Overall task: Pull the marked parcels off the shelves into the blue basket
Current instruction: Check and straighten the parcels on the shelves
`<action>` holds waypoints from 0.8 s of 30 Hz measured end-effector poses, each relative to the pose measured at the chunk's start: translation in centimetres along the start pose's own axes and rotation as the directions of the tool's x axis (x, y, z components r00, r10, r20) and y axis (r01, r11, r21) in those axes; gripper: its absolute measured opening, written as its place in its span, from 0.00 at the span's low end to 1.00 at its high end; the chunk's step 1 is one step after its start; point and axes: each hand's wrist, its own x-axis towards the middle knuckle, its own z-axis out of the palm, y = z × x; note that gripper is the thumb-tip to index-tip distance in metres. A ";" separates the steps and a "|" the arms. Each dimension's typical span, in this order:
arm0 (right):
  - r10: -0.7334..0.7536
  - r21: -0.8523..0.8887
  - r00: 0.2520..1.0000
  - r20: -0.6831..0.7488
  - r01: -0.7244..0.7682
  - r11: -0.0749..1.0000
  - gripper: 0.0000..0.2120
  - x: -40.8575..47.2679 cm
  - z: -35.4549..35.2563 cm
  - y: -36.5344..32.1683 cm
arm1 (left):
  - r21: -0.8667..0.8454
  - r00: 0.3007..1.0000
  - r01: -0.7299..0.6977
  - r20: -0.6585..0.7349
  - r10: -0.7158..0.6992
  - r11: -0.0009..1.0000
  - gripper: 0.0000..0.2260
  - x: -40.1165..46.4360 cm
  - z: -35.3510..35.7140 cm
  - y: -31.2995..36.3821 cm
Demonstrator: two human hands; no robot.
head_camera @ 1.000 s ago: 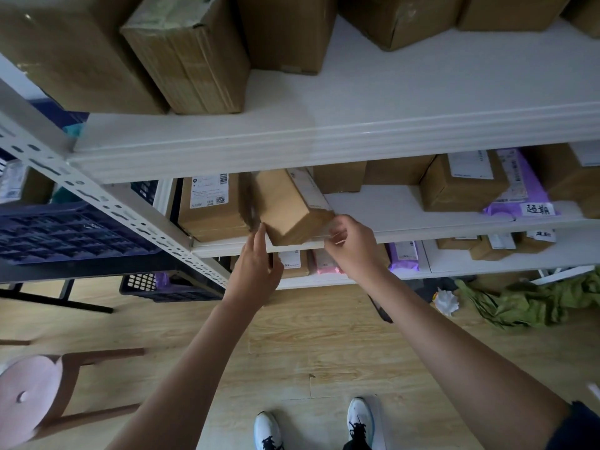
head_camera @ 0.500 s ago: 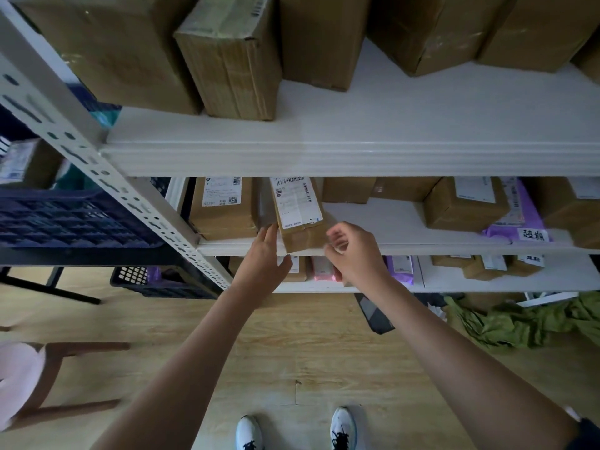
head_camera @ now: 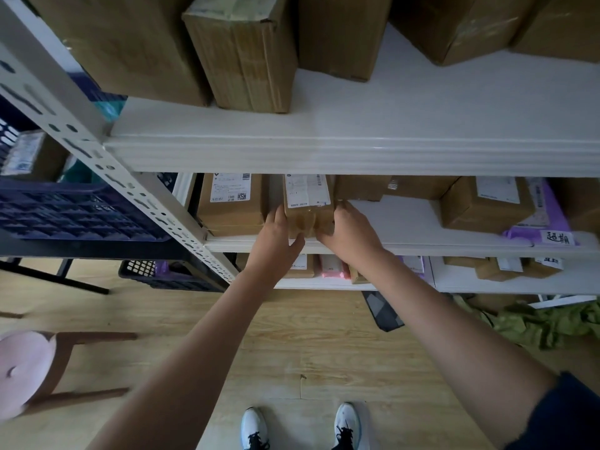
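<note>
Both arms reach forward to the middle shelf (head_camera: 422, 219). The left hand (head_camera: 276, 241) and right hand (head_camera: 349, 237) clasp a labelled parcel (head_camera: 308, 206) between them, fingers wrapped round its sides.

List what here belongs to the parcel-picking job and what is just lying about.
Job: small labelled parcel, held between left hand and right hand; middle shelf; blue basket.
Lying about: pink stool; green cloth.
</note>
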 end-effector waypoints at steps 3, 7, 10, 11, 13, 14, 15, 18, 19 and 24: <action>-0.029 0.045 0.996 -0.088 0.033 0.998 0.24 -2.8 1.2 -0.2 | -0.071 0.998 -0.034 -0.046 0.031 0.997 0.25 -2.8 0.0 -0.1; -0.099 0.066 0.979 -0.180 0.113 0.991 0.29 -8.7 3.5 -0.5 | -0.125 0.988 -0.113 -0.119 0.098 0.986 0.29 -8.5 -0.5 0.1; -0.147 0.080 0.971 -0.190 0.165 0.983 0.31 -12.5 4.6 -0.8 | -0.127 0.979 -0.165 -0.137 0.148 0.978 0.31 -12.2 -0.3 -0.3; -0.147 0.096 0.972 -0.182 0.166 0.981 0.32 -13.4 4.8 -0.9 | -0.131 0.979 -0.172 -0.132 0.155 0.976 0.32 -13.1 -0.2 -0.5; -0.137 0.121 0.973 -0.184 0.161 0.979 0.34 -14.7 5.1 -1.0 | -0.135 0.980 -0.179 -0.111 0.165 0.974 0.33 -14.5 -0.1 -1.0; -0.137 0.129 0.972 -0.189 0.163 0.978 0.35 -15.3 5.2 -1.1 | -0.136 0.981 -0.180 -0.096 0.168 0.974 0.34 -15.0 -0.1 -1.1; -0.138 0.130 0.971 -0.196 0.165 0.978 0.35 -15.7 5.2 -1.2 | -0.135 0.982 -0.181 -0.084 0.170 0.974 0.34 -15.4 -0.1 -1.2; -0.130 0.119 0.968 -0.213 0.158 0.980 0.34 -16.4 5.3 -1.1 | -0.124 0.982 -0.185 -0.058 0.179 0.975 0.34 -15.9 -0.2 -1.7; -0.128 0.115 0.968 -0.215 0.156 0.981 0.34 -16.5 5.3 -1.0 | -0.117 0.982 -0.186 -0.052 0.181 0.975 0.34 -15.9 -0.2 -1.8; -0.096 0.088 0.974 -0.205 0.115 0.989 0.33 -16.1 4.9 -0.7 | -0.112 0.980 -0.196 -0.036 0.193 0.974 0.34 -15.5 -0.5 -1.4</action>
